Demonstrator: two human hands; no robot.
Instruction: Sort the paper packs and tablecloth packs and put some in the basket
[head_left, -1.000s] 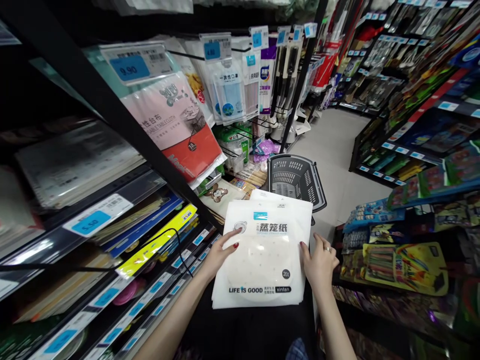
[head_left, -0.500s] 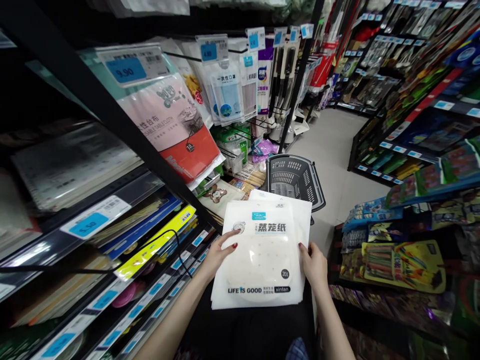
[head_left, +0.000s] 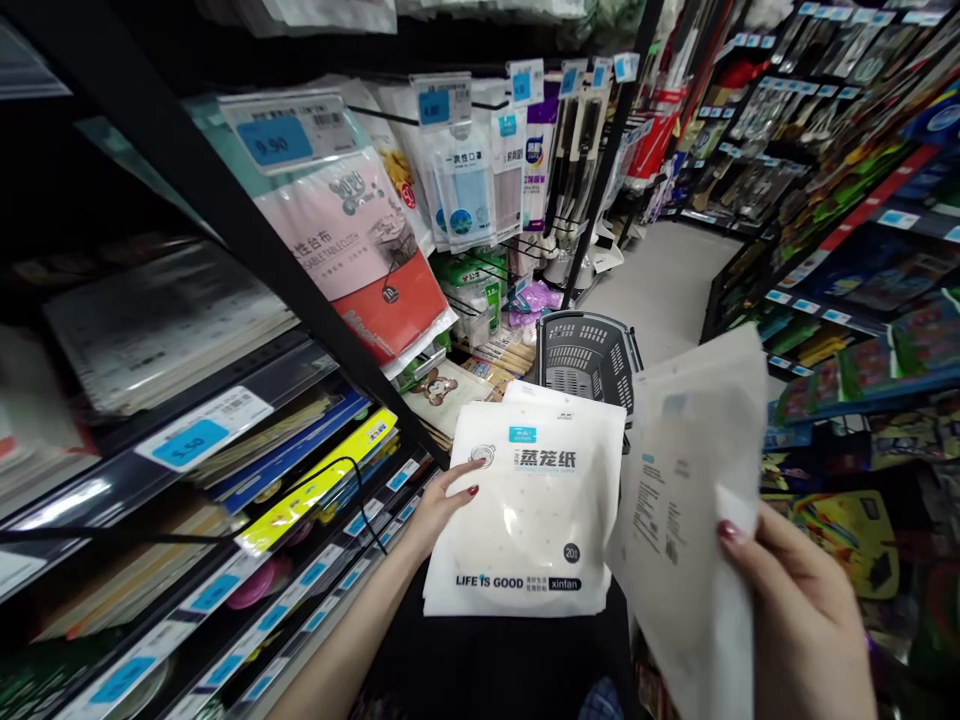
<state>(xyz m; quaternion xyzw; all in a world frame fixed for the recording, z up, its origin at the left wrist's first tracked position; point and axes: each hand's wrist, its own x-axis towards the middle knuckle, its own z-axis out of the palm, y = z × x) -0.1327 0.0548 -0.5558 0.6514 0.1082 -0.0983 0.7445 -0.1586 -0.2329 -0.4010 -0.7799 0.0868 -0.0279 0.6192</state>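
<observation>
A stack of white packs of steamer paper, printed "LIFE IS GOOD xinfan", rests in front of my body. My left hand is at the stack's left edge, its thumb and a finger on the top pack and the rest of the hand hidden underneath. To the right, my right hand grips one white pack by its side, thumb in front. That pack is raised and turned on edge, its small-print back facing me, apart from the top of the stack or just touching its right edge; I cannot tell which.
A grey shopping basket stands on the floor ahead. On the left, shelves hold a packaged tablecloth, face masks and flat packs. Snack bags line the right side. A pale aisle floor runs forward.
My right hand has moved right and up, lifting one pack off the stack and turning it over on edge. My left hand stays at the stack.
</observation>
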